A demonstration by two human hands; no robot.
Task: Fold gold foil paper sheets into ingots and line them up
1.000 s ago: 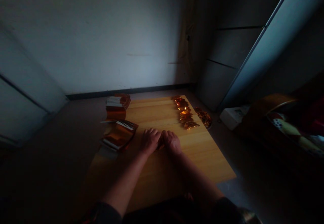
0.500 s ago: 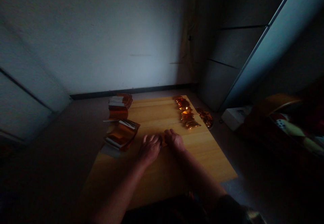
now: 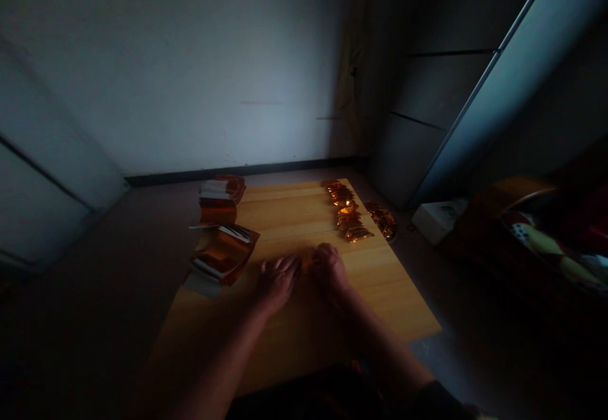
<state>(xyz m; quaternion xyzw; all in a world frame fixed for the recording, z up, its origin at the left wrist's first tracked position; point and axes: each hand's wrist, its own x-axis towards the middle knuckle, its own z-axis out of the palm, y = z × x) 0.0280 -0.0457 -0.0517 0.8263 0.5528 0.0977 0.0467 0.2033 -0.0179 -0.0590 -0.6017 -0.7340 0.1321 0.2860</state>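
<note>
My left hand (image 3: 276,282) is low over the wooden table (image 3: 280,217), its fingers pressed together on the edge of a small sheet of gold foil paper (image 3: 306,260). Across from it, my right hand (image 3: 330,268) is curled closed on the sheet's other side. Dim light and the hands hide most of this sheet. To the left lie stacks of copper-gold foil paper (image 3: 218,212) with white strips, one pile (image 3: 227,254) nearest my left hand. Folded shiny gold foil pieces (image 3: 350,217) stand in a row towards the far right edge.
A round container of gold foil pieces (image 3: 384,220) is beyond the table's right edge. Farther right are a white box (image 3: 437,218) and a wooden chair-like piece (image 3: 522,185) with cloth on it. A pale wall (image 3: 237,90) rises behind, and a cabinet (image 3: 427,90) stands at the right.
My hands have drawn slightly apart, the left one shifting a little left and the right one turning more fist-like. The whole view has shifted slightly.
</note>
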